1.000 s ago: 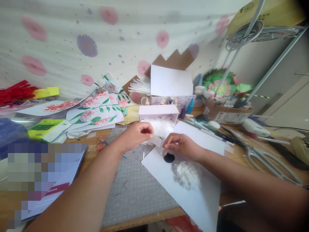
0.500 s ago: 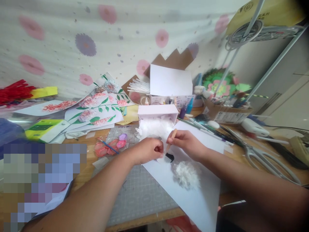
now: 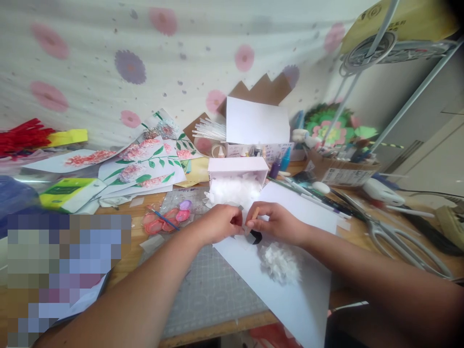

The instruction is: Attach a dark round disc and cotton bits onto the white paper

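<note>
My right hand (image 3: 273,222) grips a thin wooden stick (image 3: 255,212) above the white paper (image 3: 297,299). Beside it, my left hand (image 3: 224,223) has its fingers pinched together; what they hold is too small to make out. Just below both hands lies a black piece (image 3: 255,237), with a small pale scrap next to it. A fluffy white paper cluster (image 3: 281,262) rests on the paper nearer me. Behind the hands, white tissue pieces (image 3: 234,192) fill an open pinkish-white box (image 3: 237,166).
The grey cutting mat (image 3: 210,295) extends under the white paper. Left of my hands are red and purple plastic palettes (image 3: 168,217) and painted flower sheets (image 3: 145,164). Large scissors (image 3: 391,232), pens and a cardboard box (image 3: 344,169) lie right.
The wooden stick has tilted and shows shorter in my right hand, which has moved slightly left and down, closer to my left hand.
</note>
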`<state>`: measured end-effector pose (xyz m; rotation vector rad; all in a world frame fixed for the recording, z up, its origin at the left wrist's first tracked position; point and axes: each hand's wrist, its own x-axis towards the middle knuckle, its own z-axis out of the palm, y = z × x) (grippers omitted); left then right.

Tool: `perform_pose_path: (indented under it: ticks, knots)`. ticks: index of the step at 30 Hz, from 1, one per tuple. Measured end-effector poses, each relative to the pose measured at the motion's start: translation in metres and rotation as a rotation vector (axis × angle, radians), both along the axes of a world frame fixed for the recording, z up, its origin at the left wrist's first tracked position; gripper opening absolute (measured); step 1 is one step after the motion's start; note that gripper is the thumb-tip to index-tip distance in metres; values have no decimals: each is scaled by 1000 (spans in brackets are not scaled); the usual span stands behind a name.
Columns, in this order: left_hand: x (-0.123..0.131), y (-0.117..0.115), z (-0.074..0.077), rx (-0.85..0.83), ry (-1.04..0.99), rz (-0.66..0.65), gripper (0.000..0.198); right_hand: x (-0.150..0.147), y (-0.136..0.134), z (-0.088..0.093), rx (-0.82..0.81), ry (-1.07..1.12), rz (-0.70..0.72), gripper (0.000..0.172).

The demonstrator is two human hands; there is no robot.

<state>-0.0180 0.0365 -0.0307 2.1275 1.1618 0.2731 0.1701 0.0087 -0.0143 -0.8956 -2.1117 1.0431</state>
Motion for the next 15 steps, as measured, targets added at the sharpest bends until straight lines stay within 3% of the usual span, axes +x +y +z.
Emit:
perform_pose_path:
  ticks: [7, 15]
  knots:
    - [-1, 1, 0, 27, 15, 21, 22, -2, 1, -1, 1, -15, -2, 37]
    - [-8, 6, 4, 49, 49, 58, 18, -2, 2, -3, 20, -30, -9, 25]
